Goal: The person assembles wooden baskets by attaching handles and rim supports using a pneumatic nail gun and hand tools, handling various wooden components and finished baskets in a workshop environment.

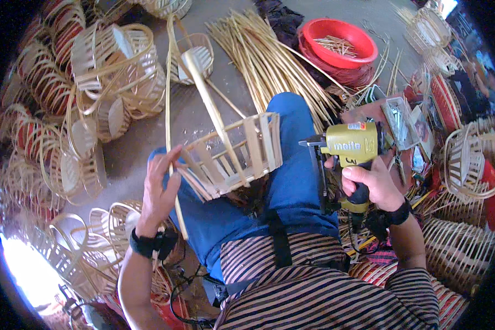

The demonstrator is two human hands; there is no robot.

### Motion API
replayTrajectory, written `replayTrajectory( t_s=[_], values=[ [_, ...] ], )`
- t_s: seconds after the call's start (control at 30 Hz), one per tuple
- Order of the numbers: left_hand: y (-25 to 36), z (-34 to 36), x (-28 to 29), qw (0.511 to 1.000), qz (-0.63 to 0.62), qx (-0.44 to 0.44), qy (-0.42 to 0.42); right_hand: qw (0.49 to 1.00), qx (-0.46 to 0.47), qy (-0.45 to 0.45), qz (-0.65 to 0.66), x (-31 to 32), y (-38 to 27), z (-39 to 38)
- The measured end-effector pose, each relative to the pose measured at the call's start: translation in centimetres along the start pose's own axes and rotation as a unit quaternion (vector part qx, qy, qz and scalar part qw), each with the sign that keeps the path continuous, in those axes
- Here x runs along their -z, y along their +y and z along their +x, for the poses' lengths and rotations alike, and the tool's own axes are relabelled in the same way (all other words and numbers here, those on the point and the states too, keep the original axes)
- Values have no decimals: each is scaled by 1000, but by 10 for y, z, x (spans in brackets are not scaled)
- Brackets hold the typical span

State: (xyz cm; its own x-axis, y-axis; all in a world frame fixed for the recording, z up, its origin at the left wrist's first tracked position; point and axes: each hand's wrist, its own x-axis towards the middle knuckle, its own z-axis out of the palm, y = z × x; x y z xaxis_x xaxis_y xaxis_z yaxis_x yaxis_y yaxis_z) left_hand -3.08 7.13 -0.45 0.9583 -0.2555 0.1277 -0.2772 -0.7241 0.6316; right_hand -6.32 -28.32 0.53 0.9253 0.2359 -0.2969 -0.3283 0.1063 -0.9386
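A slatted wooden basket (255, 147) with a tall strip handle (200, 80) rests across my blue-trousered thighs. My left hand (159, 190) grips a long, thin bamboo strip (179, 212) at the basket's left end. That strip runs upright past the basket. My right hand (379, 184) is wrapped round the grip of a gold pneumatic nail gun (368, 137), held beside the basket's right end. Its nose points left toward the basket, with a visible gap between them.
Stacked woven baskets (113, 63) crowd the left and right (459, 247). Ahead lie loose bamboo strips (247, 52) and a red basin (363, 49) holding short sticks. A metal tray (399, 124) with small pieces sits at the right, and a black hose (176, 308) runs at lower left.
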Motion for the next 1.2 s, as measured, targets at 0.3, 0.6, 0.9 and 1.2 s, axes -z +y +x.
replayTrajectory(
  t_s=[0.3,0.6,0.9,1.2],
  values=[
    [64,22,19,989,-147,-11,8,902,-26,-124,412,13,31,39],
    [107,50,-145,669,-601,337,-277,820,45,-198,535,8,65,75],
    [114,65,-163,616,-653,268,-350,761,96,-154,622,27,78,82],
    [150,55,-156,579,-632,342,-385,857,42,-52,510,71,98,86]
  ],
)
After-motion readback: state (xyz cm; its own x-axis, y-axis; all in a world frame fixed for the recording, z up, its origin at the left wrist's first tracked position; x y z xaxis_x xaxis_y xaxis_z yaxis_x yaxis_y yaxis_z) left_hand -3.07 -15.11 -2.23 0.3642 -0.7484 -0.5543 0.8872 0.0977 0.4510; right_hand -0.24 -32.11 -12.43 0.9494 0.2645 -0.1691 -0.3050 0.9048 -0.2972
